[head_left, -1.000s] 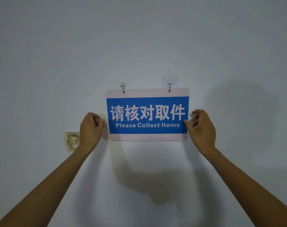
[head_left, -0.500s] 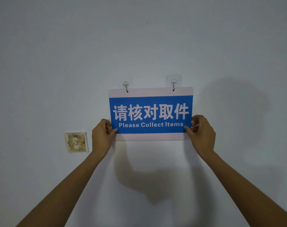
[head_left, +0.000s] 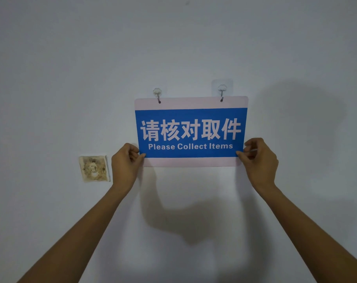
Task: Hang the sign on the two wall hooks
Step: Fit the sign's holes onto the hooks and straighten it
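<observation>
The sign (head_left: pixel 191 131) hangs flat on the wall (head_left: pixel 71 68), up above both sets of fingers. It is blue in the middle with pale strips along the top and bottom, and it has big white letters and the words "Please Collect Items". Its top edge is caught on two hooks. The left hook (head_left: pixel 157 95) is high above the left hand (head_left: pixel 126 165), and the right hook (head_left: pixel 222 92) is high above the right hand (head_left: pixel 259 160); the right hook sits on a clear sticky square. The left hand pinches the bottom left corner of the sign. Its thumb lies on the front of the blue part and the other fingers are curled close by the edge, so the hand is nearly closed around that corner. The right hand pinches the bottom right corner the same way, thumb tip on the front, the other fingers bent and tucked at the edge. The sign looks level between the two hands. Out past the left fingers, away from the sign, there is an old stained plate (head_left: pixel 94 168) stuck on the wall. Dark shadows of the arms and sign fall on the wall below the fingers.
</observation>
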